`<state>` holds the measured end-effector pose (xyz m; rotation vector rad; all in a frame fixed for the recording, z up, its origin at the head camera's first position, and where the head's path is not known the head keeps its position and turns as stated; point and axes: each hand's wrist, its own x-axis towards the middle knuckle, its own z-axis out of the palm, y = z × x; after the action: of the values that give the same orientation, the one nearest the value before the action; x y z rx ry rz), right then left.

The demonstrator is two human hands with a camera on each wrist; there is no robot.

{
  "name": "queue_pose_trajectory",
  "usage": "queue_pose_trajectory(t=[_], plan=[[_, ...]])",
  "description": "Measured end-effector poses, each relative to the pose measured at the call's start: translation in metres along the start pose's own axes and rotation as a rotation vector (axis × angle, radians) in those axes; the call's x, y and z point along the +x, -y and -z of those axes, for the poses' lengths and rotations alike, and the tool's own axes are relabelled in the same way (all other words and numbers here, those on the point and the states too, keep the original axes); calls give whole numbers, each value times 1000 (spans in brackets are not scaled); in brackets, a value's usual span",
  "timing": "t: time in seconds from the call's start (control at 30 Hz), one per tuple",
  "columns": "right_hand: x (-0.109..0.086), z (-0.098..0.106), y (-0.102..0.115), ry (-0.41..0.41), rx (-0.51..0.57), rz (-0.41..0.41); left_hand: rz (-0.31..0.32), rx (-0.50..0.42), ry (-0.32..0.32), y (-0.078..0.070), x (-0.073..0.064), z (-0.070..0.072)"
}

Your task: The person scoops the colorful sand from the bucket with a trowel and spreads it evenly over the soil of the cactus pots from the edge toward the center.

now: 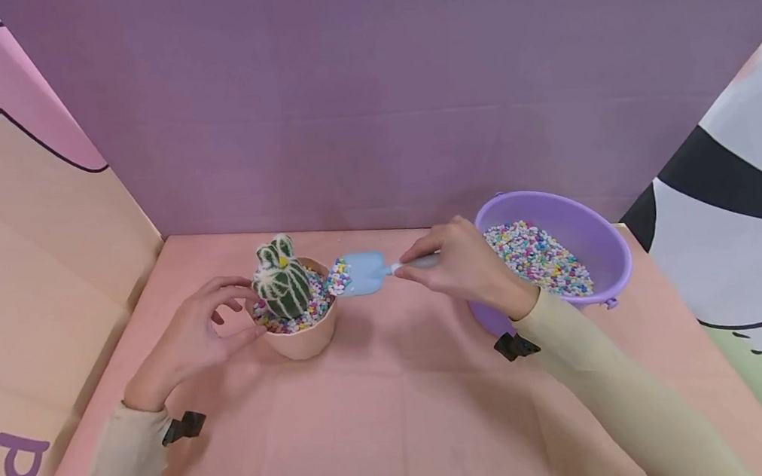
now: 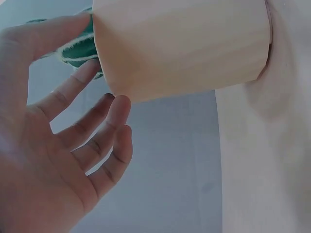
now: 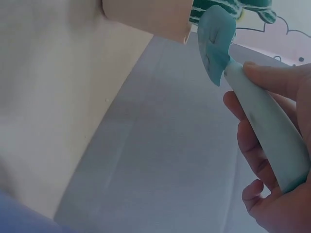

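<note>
My right hand [image 1: 461,265] grips the handle of a light blue toy shovel [image 1: 365,272]. Colourful pebbles [image 1: 340,278] lie on the shovel's tip, which is at the right rim of a pale peach pot [image 1: 302,343]. A green, white-striped cactus [image 1: 288,291] with a yellow spot stands in the pot, with similar pebbles around its base. At the pot's left side is my left hand [image 1: 202,333], fingers spread and loosely bent, fingertips at the rim. The left wrist view shows the pot's wall [image 2: 184,48] beyond that hand. From the right wrist, the shovel handle [image 3: 267,126] shows within my fingers.
Behind my right hand stands a purple bucket [image 1: 600,249], partly filled with multicoloured pebbles [image 1: 546,254]. The tabletop [image 1: 370,420] has a pink cover. A purple backdrop [image 1: 377,117] rises at the back, with printed panels at both sides.
</note>
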<state>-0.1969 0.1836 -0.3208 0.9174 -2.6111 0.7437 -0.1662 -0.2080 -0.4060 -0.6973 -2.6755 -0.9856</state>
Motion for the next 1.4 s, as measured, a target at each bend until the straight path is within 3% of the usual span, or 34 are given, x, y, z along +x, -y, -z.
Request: queue_pose_trajectory(t=[0.3, 0.47, 0.77, 1.03, 1.2, 1.4], plan=[[18, 2, 6, 39, -174, 152, 62, -37, 38, 11, 1, -2], [27, 1, 6, 77, -190, 223, 95, -62, 56, 14, 0, -3], [49, 8, 18, 101, -352, 323, 94, -74, 45, 17, 2, -3], [51, 1, 23, -23, -460, 466, 66, -67, 7, 18, 2, -5], [46, -9, 20, -114, -491, 554, 99, -79, 20, 18, 2, -5], [37, -22, 17, -179, -488, 578, 127, -82, 33, 19, 2, -5]])
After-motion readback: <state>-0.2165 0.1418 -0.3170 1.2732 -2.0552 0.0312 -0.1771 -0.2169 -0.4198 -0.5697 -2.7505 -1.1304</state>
